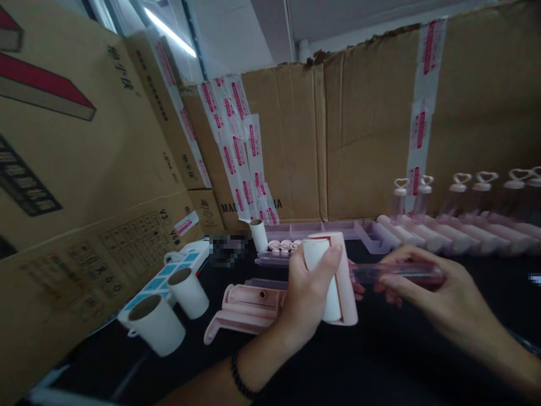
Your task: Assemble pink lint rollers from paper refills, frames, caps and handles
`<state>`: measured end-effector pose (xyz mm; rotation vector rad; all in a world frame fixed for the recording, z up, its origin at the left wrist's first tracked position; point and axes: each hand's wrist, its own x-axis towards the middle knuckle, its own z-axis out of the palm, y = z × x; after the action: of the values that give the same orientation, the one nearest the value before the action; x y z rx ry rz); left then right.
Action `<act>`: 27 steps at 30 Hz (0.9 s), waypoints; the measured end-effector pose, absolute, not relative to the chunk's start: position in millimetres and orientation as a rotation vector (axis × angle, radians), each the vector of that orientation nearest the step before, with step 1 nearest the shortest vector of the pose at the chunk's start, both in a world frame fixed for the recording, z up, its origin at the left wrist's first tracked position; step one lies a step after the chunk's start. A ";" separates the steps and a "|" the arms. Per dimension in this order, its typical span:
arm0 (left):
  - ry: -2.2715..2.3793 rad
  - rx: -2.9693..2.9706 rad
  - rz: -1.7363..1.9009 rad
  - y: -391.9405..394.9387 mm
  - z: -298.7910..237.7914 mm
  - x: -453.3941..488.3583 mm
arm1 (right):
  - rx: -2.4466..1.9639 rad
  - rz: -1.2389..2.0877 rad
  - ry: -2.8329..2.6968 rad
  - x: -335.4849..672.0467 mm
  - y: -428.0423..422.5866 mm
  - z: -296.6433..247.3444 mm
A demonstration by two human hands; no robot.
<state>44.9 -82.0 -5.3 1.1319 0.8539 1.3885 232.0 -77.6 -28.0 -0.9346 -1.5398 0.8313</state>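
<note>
My left hand is closed around a pink lint roller head, its thumb pressing on the white paper roll seated inside. From the right, my right hand grips a translucent pinkish tube handle between thumb and fingers. The handle lies level, its inner end at the head's right side; whether the two are joined I cannot tell. Below and left of my left hand, an opened pink roller casing rests on the black table.
White paper rolls stand at the left, beside a blue-and-white box. Behind my hands are a lilac tray and pink heart-shaped pieces. Pink lint rollers with upright heart-topped handles line the right. Cardboard walls enclose the back and left.
</note>
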 end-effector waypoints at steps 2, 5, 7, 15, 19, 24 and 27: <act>0.834 1.124 1.393 -82.6 -6.7 45.1 | -0.959 0.803 -1.561 234.1 -76.7 -30.7; 0.785 1.182 1.429 -82.7 -6.3 42.8 | -0.962 0.810 -1.531 235.4 -77.0 -32.8; 0.748 1.220 1.430 -82.3 -4.9 40.2 | -0.972 0.817 -1.503 236.3 -78.4 -33.8; 0.662 1.060 1.299 -80.3 -9.4 39.8 | -1.057 0.688 -1.482 249.1 -76.4 -43.1; 0.691 1.044 1.378 -80.7 -12.9 42.8 | -1.057 0.694 -1.474 241.9 -77.7 -39.0; 0.750 1.063 1.411 -81.4 -14.8 45.6 | -1.033 0.782 -1.400 232.4 -77.5 -31.4; 0.777 1.169 1.441 -80.2 -19.3 46.6 | -0.998 0.753 -1.347 242.4 -70.8 -31.0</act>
<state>46.6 -80.2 -19.3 1.1690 0.7768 1.4406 242.4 -70.8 -31.0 -0.9979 -1.3471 0.7528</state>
